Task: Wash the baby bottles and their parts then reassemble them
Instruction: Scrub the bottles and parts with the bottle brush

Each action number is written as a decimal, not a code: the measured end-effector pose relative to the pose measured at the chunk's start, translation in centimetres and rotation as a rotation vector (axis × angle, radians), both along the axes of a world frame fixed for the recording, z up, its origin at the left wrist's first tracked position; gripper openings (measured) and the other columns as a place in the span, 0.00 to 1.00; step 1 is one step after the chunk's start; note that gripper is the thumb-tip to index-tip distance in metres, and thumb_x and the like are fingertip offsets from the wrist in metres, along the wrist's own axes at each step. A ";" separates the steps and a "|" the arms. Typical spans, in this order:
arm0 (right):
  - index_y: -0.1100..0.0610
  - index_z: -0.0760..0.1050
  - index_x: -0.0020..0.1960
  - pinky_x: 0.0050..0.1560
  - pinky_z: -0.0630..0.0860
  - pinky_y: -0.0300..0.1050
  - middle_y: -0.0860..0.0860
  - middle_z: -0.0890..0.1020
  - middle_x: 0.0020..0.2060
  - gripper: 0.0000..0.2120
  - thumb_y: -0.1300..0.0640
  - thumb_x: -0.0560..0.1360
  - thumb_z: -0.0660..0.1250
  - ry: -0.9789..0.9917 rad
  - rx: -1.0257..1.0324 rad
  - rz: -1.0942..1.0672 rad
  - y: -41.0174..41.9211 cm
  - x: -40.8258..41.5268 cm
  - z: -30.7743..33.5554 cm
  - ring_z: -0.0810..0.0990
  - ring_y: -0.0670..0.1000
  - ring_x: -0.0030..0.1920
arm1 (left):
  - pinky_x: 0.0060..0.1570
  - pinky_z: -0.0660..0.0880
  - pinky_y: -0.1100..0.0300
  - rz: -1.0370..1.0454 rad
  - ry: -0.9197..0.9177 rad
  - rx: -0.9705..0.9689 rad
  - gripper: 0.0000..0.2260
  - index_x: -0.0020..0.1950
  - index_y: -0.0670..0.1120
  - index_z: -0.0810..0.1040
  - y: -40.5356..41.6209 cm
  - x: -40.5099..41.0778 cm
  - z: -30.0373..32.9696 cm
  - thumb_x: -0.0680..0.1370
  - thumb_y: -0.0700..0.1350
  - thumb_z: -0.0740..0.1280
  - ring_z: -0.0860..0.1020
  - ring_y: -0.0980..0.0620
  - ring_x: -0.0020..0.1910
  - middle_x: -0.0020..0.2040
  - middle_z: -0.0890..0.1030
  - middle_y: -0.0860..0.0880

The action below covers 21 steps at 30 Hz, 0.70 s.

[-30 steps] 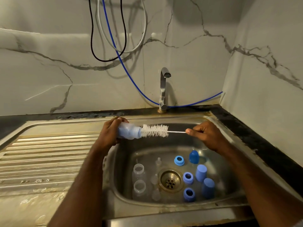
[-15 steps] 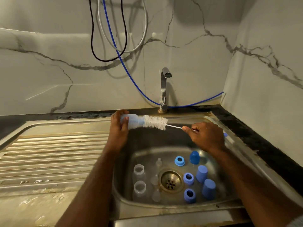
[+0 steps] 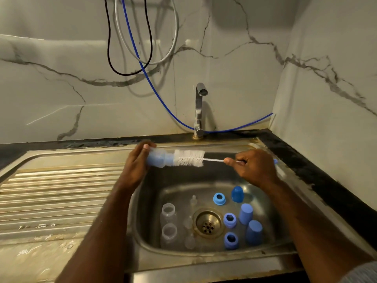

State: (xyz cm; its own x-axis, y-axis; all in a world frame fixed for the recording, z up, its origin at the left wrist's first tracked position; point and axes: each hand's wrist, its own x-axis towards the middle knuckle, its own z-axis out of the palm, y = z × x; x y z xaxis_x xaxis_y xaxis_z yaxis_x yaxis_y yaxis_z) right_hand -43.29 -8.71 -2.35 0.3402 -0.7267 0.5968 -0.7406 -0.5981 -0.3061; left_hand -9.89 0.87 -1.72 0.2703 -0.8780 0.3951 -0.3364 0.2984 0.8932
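Note:
My left hand (image 3: 137,162) grips a small baby bottle (image 3: 158,158) sideways above the sink's back left corner. A white bottle brush (image 3: 189,158) sticks out of its mouth, most bristles outside. My right hand (image 3: 252,165) pinches the brush's wire handle. Down in the basin (image 3: 263,207) stand two clear bottles (image 3: 169,222), several clear teats (image 3: 193,200) near the drain, three blue collar rings (image 3: 219,198) and several blue caps (image 3: 245,213).
The tap (image 3: 199,108) rises behind the basin; no water runs from it. A ribbed steel draining board (image 3: 57,201) lies to the left. Black, grey and blue cables (image 3: 130,58) hang on the marble wall. A dark counter (image 3: 318,176) borders the right side.
Both hands have lifted slightly toward the back of the sink. The brush has slid further out of the bottle, and the bottle has tilted a little.

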 end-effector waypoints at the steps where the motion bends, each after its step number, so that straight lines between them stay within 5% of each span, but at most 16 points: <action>1: 0.51 0.63 0.25 0.31 0.71 0.48 0.48 0.68 0.21 0.27 0.38 0.75 0.67 0.008 0.008 0.008 0.0 0.3 -0.1 0.66 0.49 0.25 | 0.56 0.77 0.42 -0.017 0.011 0.006 0.15 0.65 0.35 0.71 0.0 -0.2 -0.1 0.86 0.43 0.53 0.77 0.34 0.58 0.60 0.75 0.33; 6: 0.54 0.65 0.25 0.30 0.70 0.48 0.50 0.69 0.21 0.28 0.38 0.75 0.66 -0.066 0.007 -0.036 -0.6 -1.1 0.2 0.67 0.51 0.24 | 0.44 0.78 0.57 0.050 0.044 -0.053 0.16 0.64 0.36 0.73 -0.2 0.6 0.2 0.87 0.44 0.52 0.79 0.40 0.54 0.58 0.77 0.35; 10: 0.51 0.63 0.25 0.31 0.69 0.47 0.48 0.68 0.21 0.27 0.40 0.76 0.69 0.004 -0.006 0.012 -0.1 0.0 0.0 0.65 0.49 0.25 | 0.48 0.78 0.55 -0.021 0.015 -0.027 0.15 0.65 0.35 0.71 -0.1 -0.1 -0.2 0.86 0.43 0.53 0.78 0.38 0.55 0.59 0.76 0.34; 13: 0.53 0.63 0.25 0.30 0.69 0.47 0.48 0.67 0.21 0.28 0.41 0.76 0.69 -0.070 -0.014 -0.041 -0.4 -1.0 0.5 0.66 0.50 0.24 | 0.42 0.77 0.59 0.064 0.062 -0.061 0.15 0.63 0.37 0.73 -0.2 0.6 0.3 0.87 0.45 0.52 0.79 0.40 0.53 0.59 0.78 0.36; 17: 0.55 0.68 0.26 0.33 0.73 0.51 0.53 0.71 0.22 0.27 0.41 0.76 0.69 -0.015 0.022 0.008 0.2 0.1 0.1 0.71 0.56 0.26 | 0.50 0.80 0.50 -0.035 0.097 -0.042 0.13 0.64 0.35 0.71 -0.1 -0.2 -0.3 0.87 0.42 0.53 0.79 0.37 0.56 0.59 0.77 0.35; 21: 0.56 0.67 0.26 0.33 0.71 0.49 0.51 0.69 0.22 0.27 0.42 0.76 0.69 -0.257 0.080 0.001 -0.1 0.1 0.2 0.67 0.52 0.26 | 0.43 0.75 0.57 0.009 0.453 -0.020 0.11 0.58 0.48 0.76 0.2 -1.6 0.5 0.86 0.49 0.56 0.78 0.45 0.50 0.56 0.80 0.43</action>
State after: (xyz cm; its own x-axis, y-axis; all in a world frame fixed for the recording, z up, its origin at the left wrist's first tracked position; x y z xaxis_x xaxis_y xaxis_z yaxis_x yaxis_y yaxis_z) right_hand -43.23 -8.82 -2.17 0.1859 -0.7748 0.6043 -0.6322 -0.5651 -0.5301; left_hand -11.44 1.08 -1.25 0.4275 -0.8681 0.2523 0.0844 0.3162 0.9449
